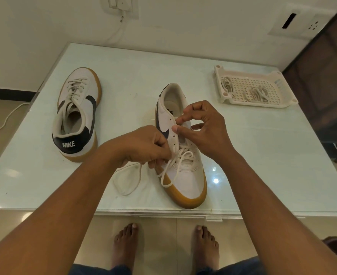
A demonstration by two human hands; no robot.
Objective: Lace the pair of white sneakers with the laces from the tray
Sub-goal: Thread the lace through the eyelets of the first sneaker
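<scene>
A white sneaker (pixel 185 181) with a gum sole and dark swoosh lies in the middle of the table, toe toward me, laced only through its lowest eyelets. My left hand (pixel 144 145) pinches one end of its cream lace (pixel 124 181), which loops loose onto the table. My right hand (pixel 203 126) pinches the other lace end at an upper eyelet. The second sneaker (pixel 78 112) stands at the left, heel toward me, fully laced. A white perforated tray (pixel 253 88) at the far right holds two bundled laces (pixel 256 94).
The glass-topped table (pixel 262 165) ends just in front of my bare feet. A wall with a switch plate and cable is behind it. A dark cabinet stands at the right edge, beside the tray.
</scene>
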